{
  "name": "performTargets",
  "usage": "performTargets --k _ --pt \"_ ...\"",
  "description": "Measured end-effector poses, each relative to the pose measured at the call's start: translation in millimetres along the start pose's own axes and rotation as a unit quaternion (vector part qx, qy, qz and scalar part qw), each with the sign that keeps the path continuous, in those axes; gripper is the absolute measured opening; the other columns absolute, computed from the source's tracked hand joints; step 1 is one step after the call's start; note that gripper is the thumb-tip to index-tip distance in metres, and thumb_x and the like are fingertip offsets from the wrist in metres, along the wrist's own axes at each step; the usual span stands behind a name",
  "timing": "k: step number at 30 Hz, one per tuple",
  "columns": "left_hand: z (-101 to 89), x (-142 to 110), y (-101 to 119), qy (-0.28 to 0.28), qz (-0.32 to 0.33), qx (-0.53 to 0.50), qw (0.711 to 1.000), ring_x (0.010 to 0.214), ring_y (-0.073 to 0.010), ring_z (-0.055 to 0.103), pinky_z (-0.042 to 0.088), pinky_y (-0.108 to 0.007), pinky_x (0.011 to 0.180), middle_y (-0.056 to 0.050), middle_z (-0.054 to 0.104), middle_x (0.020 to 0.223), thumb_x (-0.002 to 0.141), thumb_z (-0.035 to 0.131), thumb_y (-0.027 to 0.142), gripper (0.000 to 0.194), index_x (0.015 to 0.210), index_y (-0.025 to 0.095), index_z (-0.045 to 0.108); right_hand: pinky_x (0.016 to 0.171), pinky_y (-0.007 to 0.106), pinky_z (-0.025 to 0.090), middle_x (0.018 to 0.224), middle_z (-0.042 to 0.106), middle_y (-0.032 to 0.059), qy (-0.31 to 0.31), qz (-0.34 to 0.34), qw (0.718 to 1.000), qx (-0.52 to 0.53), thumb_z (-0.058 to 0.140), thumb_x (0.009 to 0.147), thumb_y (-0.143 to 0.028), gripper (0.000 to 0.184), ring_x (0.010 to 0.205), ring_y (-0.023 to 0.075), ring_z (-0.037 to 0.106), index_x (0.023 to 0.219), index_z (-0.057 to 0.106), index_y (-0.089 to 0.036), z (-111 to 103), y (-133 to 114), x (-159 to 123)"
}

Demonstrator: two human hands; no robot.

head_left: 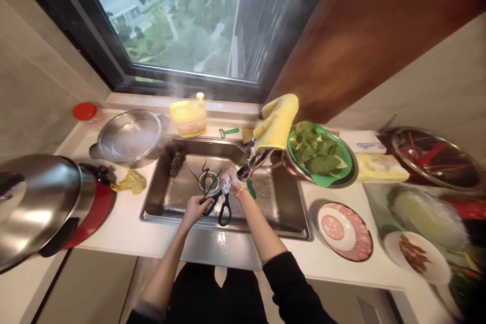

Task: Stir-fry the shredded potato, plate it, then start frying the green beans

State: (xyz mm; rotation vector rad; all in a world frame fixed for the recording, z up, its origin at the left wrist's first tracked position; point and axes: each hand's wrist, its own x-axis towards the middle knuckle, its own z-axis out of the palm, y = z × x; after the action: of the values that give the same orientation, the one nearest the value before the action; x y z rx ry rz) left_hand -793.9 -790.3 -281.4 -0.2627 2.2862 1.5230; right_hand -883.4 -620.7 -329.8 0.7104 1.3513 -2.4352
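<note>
Over the steel sink (288, 212), my right hand (232, 180) is closed around the blade end of the black-handled kitchen scissors (225, 214), below the faucet (253, 163). The scissor handles point back toward me, and the fingers partly hide the blades. My left hand (195, 209) pinches a thin green stem (211, 187) that slants toward the drain (208, 181). One scissor loop lies right by the left thumb; I cannot tell whether they touch. Thin dark strands lie around the drain. Behind my right wrist is a flat green piece (251, 190).
A steel scrubber (177, 164) sits in the sink's left corner. Behind are a steaming pot (131, 136), a yellow soap jug (189, 119) and a green peeler (229, 132). Yellow cloth (279, 121) drapes the faucet. Rightward stand a basket of leaves (319, 152) and a pink-rimmed plate (360, 235).
</note>
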Motion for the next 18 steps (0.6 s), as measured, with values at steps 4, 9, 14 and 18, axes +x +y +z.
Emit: performTargets --k 4,9,14,18 --pt "-1.1 -5 -1 0.003 -0.008 -0.017 1.000 0.043 -0.0097 0.043 0.028 -0.020 0.046 0.002 0.051 0.042 0.069 0.057 0.054 0.044 0.063 0.011 0.067 0.073 0.031 0.055 0.070 0.069 0.0019 0.000 -0.013 0.999 0.034 0.073 0.064 -0.036 0.023 0.079 0.0183 0.067 0.071 0.056 -0.022 5 -7 2" --pt "3.1 -2 1 0.031 -0.014 -0.030 0.999 0.043 -0.0098 0.043 0.028 -0.020 0.046 0.002 0.051 0.042 0.068 0.056 0.058 0.048 0.067 0.011 0.067 0.079 0.033 0.053 0.087 0.071 0.0063 -0.052 0.010 0.998 0.033 0.073 0.065 -0.036 0.025 0.090 0.0209 0.066 0.080 0.062 -0.020 8 -13 -14" --pt "17.7 5 6 0.048 -0.017 -0.041 0.998 0.045 -0.0114 0.048 0.031 -0.020 0.047 0.001 0.054 0.044 0.068 0.056 0.058 0.049 0.074 0.011 0.070 0.071 0.035 0.055 0.083 0.072 0.0073 -0.091 0.053 0.994 -0.004 0.079 0.056 -0.029 0.034 0.081 0.0238 0.068 0.084 0.065 -0.017 -3 -12 -40" --pt "33.4 4 11 0.046 -0.018 -0.050 0.998 0.045 -0.0114 0.048 0.033 -0.020 0.048 0.001 0.055 0.044 0.069 0.056 0.054 0.044 0.072 0.012 0.069 0.064 0.034 0.056 0.069 0.069 0.0067 -0.060 0.034 0.998 -0.011 0.078 0.057 -0.035 0.030 0.070 0.0223 0.068 0.075 0.062 -0.017 -9 -14 -33"
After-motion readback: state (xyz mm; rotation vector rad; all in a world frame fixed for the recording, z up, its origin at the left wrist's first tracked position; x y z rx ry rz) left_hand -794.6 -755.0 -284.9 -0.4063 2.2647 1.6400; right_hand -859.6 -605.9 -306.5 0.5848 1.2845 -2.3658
